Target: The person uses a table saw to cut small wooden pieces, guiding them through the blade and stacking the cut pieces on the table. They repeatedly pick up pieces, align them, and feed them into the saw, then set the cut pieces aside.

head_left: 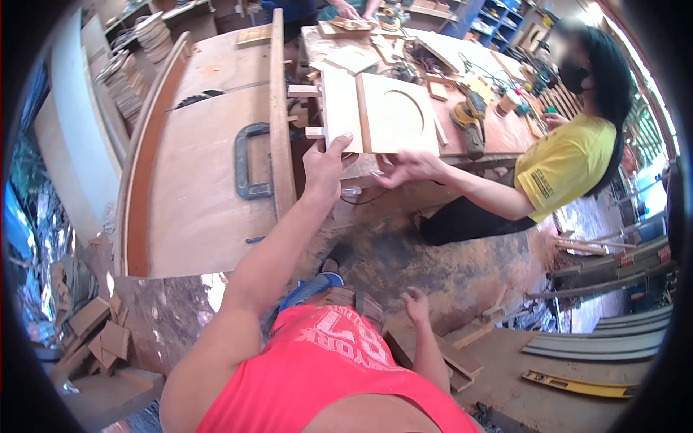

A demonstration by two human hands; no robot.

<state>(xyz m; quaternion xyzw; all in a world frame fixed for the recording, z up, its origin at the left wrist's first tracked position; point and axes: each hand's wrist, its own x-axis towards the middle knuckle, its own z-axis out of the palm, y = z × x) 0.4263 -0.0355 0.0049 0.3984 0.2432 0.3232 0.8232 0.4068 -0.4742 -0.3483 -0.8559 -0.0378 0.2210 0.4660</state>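
Observation:
My left hand (328, 162) grips the lower left of a pale wooden panel (343, 108), thumb on its face. The panel has a vertical groove, a round recess (404, 115) at the right and short wooden pieces (303, 91) sticking out at the left. A co-worker's hand (411, 167) is at the panel's lower right edge. My right hand (416, 303) hangs low beside my body, its fingers loosely curled apart with nothing in them.
A saw bench (206, 180) with a protruding blade (195, 101) and blue C-clamp (243, 162) stands left. Behind the panel is a workbench (494, 137) with a sander (469, 115). A co-worker (563, 155) stands right, another (343, 9) behind. A spirit level (577, 384) lies lower right.

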